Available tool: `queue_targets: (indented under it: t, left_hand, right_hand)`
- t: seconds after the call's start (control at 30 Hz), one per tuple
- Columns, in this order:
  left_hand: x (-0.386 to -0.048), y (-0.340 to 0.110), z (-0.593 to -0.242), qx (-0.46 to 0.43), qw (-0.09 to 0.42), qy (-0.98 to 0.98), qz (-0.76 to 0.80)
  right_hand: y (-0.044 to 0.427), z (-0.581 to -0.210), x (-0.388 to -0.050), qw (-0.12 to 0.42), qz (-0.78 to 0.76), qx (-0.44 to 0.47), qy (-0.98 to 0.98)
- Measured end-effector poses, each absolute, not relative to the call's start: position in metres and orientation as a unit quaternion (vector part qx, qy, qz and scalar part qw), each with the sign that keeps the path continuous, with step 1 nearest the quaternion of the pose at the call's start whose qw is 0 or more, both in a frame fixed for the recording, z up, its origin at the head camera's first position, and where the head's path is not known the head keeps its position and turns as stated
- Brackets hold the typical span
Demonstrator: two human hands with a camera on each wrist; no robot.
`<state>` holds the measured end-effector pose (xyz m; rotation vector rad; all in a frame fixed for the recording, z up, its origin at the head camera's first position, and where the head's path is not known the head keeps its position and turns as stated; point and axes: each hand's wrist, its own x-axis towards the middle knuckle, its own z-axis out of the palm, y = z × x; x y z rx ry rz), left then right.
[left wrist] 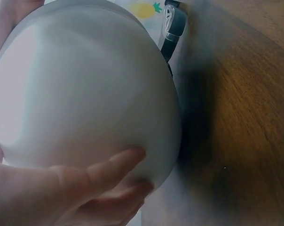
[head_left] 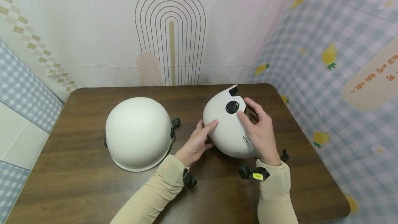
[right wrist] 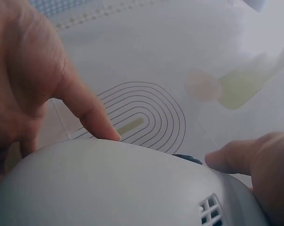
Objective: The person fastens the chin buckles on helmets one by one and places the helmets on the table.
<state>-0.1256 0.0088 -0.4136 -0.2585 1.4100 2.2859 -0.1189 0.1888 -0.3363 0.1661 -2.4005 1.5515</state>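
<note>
A white helmet (head_left: pixel 224 127) with a round black knob (head_left: pixel 232 107) and small vent holes (head_left: pixel 246 142) is tilted on its side at the right of the table. My left hand (head_left: pixel 197 144) holds its rounded shell from the left, thumb on top and fingers lower down; the left wrist view shows these fingers (left wrist: pixel 116 165) against the shell. With thumb and fingers about the rim, my right hand (head_left: pixel 261 130) grips its right side, the thumb just below the knob. The helmet's inside is mostly hidden.
Another white helmet (head_left: pixel 138 132), smooth and dome up, stands on the brown wooden table (head_left: pixel 77 189) to the left, with a black fitting (head_left: pixel 176 123) at its right side. A printed cloth (head_left: pixel 102 27) hangs behind, and a checked cloth (head_left: pixel 326 89) borders the right edge.
</note>
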Motion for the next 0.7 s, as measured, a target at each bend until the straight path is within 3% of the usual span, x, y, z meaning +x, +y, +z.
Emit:
queue_targets:
  t: [0.17,0.3,0.53,0.7]
  left_hand:
    - [-0.125,0.006,-0.402,-0.077,0.138,0.599,0.785]
    - [-0.124,0.005,-0.388,-0.043,0.081,0.681,0.727]
    - [-0.120,0.004,-0.382,-0.039,0.095,0.701,0.706]
    - [-0.118,0.003,-0.383,-0.054,0.104,0.709,0.695]
  right_hand:
    - [0.176,-0.319,-0.109,0.122,0.545,0.059,-0.828]
    - [0.180,-0.335,-0.116,0.120,0.552,0.063,-0.823]
    - [0.192,-0.352,-0.121,0.130,0.546,0.072,-0.825]
    - [0.210,-0.367,-0.126,0.133,0.548,0.006,-0.826]
